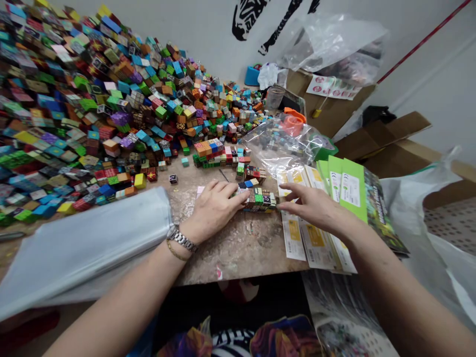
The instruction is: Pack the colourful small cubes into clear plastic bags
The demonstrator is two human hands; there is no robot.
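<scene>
A block of small patterned cubes (258, 199) lies in rows on the brown table (238, 243). My left hand (218, 206) rests over its left end, fingers bent and pressed close together; what lies under the palm is hidden. At the right end of the rows, my right hand (303, 201) has its thumb and fingers apart, with nothing seen between them and the fingertips close to the last cubes. Just behind stand more grouped cubes (210, 148), stacked in short rows.
A big heap of loose cubes (122, 99) fills the back left. Clear plastic sleeves (100, 238) lie at the front left. On the right are printed white-and-yellow sheets (316, 235), green cards (351, 181), a clear bag (286, 141) and cardboard boxes (386, 136).
</scene>
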